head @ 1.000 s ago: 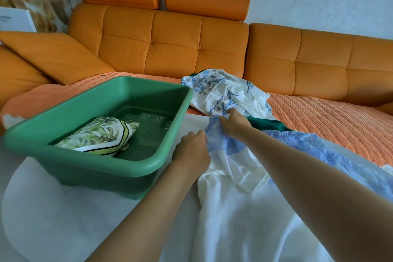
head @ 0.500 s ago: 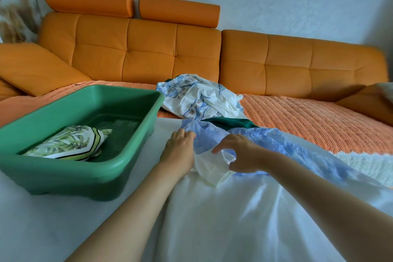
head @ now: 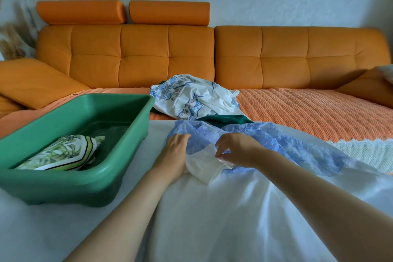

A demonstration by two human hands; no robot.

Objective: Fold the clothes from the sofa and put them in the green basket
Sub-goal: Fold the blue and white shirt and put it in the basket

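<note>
Green basket (head: 63,178) holds one folded leaf-print garment (head: 61,153). White-blue dress (head: 212,208) not yet folded: left hand (head: 174,153) flat on it, right hand (head: 238,151) fingers pinching it. Floral garment (head: 195,95) and dark green garment (head: 227,120) lie unfolded on sofa (head: 308,108).

One white garment with blue lace trim (head: 223,219) lies spread under my right hand (head: 236,150). The green basket (head: 63,189), just left of my left hand (head: 174,155), holds one folded leaf-print piece (head: 61,153). A crumpled blue-patterned garment (head: 195,98) lies beyond both hands.
</note>
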